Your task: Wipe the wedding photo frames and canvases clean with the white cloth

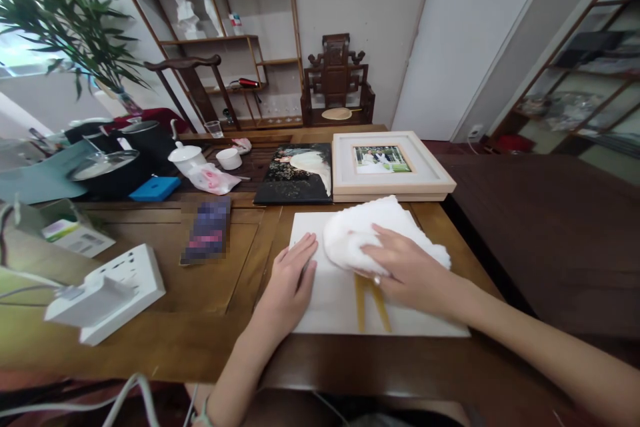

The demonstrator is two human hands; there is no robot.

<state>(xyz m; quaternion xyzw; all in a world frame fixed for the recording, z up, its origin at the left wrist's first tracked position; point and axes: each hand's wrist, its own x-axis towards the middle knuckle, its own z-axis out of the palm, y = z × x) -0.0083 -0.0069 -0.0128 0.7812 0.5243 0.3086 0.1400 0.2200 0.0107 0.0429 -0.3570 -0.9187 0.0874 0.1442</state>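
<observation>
A white panel [327,310] lies flat on the wooden table in front of me, with two yellow strips [361,307] on its lower part. My right hand [395,260] presses a bunched white towel [385,217] onto the panel, fingers curled over the cloth. Part of the panel and the upper ends of the strips are hidden beneath it. On the panel's left edge rests my left hand [295,280], fingers stretched out and holding nothing. Just beyond the panel are a light wood picture frame [425,177] with a photo inside and a dark photo board [287,180] showing a white dress.
At the left stand a white power strip [130,287] with cables, an open box [83,233] and a blue box [155,188]. A white teapot [186,157], a cup [229,159] and dark pots [107,170] stand farther back. A brown surface [550,227] extends at the right.
</observation>
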